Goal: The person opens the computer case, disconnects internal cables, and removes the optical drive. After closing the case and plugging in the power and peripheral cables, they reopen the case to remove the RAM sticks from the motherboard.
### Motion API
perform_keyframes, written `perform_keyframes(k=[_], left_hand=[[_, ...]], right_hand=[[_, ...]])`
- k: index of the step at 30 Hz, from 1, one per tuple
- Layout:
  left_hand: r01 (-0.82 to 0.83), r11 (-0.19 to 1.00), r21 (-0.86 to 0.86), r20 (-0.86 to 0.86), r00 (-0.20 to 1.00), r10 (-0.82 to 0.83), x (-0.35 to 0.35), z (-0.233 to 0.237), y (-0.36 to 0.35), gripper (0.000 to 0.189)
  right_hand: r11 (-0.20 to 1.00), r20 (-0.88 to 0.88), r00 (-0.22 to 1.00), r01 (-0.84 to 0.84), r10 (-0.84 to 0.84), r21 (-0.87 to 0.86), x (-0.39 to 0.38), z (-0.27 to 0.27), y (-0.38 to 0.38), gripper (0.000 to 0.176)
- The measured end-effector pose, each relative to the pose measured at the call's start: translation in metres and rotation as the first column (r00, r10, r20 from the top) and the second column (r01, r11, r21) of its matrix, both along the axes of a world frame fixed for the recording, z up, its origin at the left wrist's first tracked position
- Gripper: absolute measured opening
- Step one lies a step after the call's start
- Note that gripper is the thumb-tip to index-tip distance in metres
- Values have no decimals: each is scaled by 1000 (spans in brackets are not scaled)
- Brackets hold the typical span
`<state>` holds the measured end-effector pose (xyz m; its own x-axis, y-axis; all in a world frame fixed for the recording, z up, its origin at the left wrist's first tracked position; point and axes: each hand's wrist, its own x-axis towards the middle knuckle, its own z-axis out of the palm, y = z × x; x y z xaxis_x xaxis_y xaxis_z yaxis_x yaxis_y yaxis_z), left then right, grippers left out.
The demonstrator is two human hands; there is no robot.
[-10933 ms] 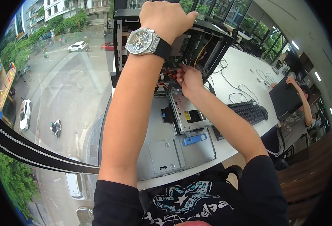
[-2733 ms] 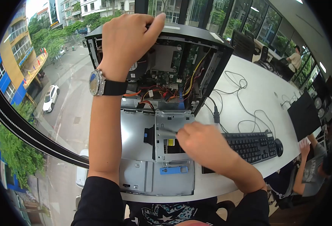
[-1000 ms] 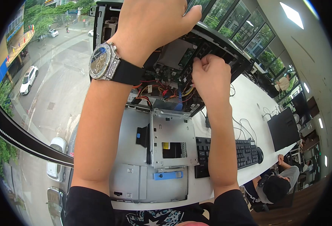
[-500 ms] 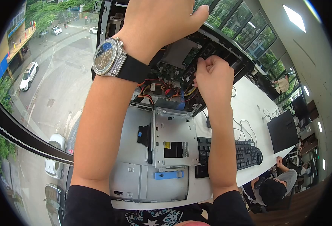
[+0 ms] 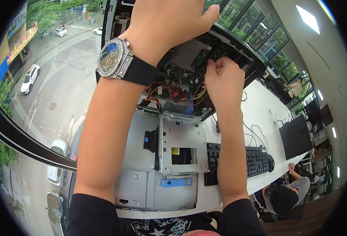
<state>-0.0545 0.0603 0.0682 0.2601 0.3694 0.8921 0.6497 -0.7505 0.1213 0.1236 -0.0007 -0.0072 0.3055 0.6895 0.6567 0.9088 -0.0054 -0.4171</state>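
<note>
An opened computer case point(image 5: 236, 43) stands in front of me, with wires point(image 5: 177, 94), a circuit board point(image 5: 177, 74) and metal parts showing inside. My left hand point(image 5: 169, 19) reaches over its far upper part; the thumb sticks out sideways and the other fingers are cut off by the top of the view. My right hand point(image 5: 224, 76) is inside the case on the right, its thumb and fingers pinched beside the dark slots. Whatever lies between those fingertips is hidden. Nearer me, a metal drive bracket point(image 5: 183, 135) is swung out from the case.
A metal side panel point(image 5: 136, 185) with a blue latch point(image 5: 176, 182) lies on the white table point(image 5: 266, 108). A black keyboard point(image 5: 256, 161) sits under my right forearm. A monitor point(image 5: 295, 135) stands further right. A seated person point(image 5: 285, 196) is at lower right. Window glass borders the left.
My right fingers have shifted very slightly at the same spot inside the case. My left hand and the case stay practically where they were.
</note>
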Motion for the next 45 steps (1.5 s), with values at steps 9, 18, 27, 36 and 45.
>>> perform_keyframes(k=[9, 18, 27, 36, 45], left_hand=[[-35, 999, 9, 3, 999, 35, 3, -2, 4, 53], [-11, 994, 113, 67, 998, 4, 4, -4, 5, 51], [-9, 1000, 25, 48, 999, 7, 6, -4, 6, 49], [-2, 1000, 18, 58, 998, 0, 6, -1, 0, 48], [-71, 992, 105, 86, 994, 62, 9, -3, 2, 48]], right_hand=[[998, 9, 1000, 27, -27, -65, -1, 6, -6, 24], [998, 20, 999, 29, -28, -47, 0, 6, -3, 24], [1000, 69, 998, 3, -3, -4, -3, 3, -9, 23], [1000, 49, 999, -17, 16, 4, -2, 2, -5, 21], [999, 87, 996, 3, -7, 37, -5, 1, -3, 22]])
